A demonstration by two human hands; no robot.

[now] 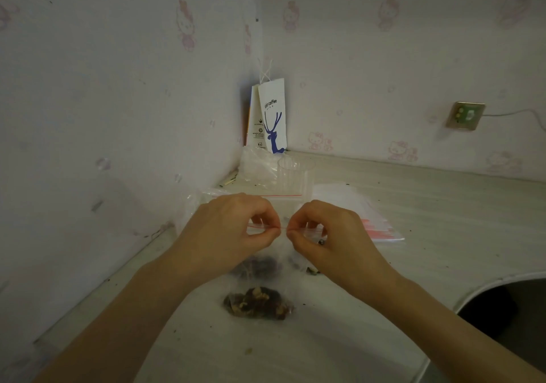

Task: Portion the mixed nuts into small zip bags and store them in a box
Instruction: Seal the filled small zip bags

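My left hand [236,226] and my right hand [328,235] were both curled, thumb against forefinger, each pinching the red seal strip along the top edge of a small zip bag [283,242]. The two pinches nearly met at the middle of the strip, and my other fingers were bent loosely above it. The bag hung below my fingertips, at 6 o'clock from them, with dark mixed nuts [260,264] showing through the plastic under my left palm. Further toward 6 o'clock a filled bag [260,303] lay on the pale table [428,220]; I could not tell whether it touched the one I held. My forearms came in from 7 and 5 o'clock, wrists level and backs of the hands up. At 2 o'clock from my right hand lay a stack of empty zip bags [372,223], at 12 o'clock stood a clear plastic cup [292,176], and behind it, in the corner of the wall, a white paper coffee bag [273,116].
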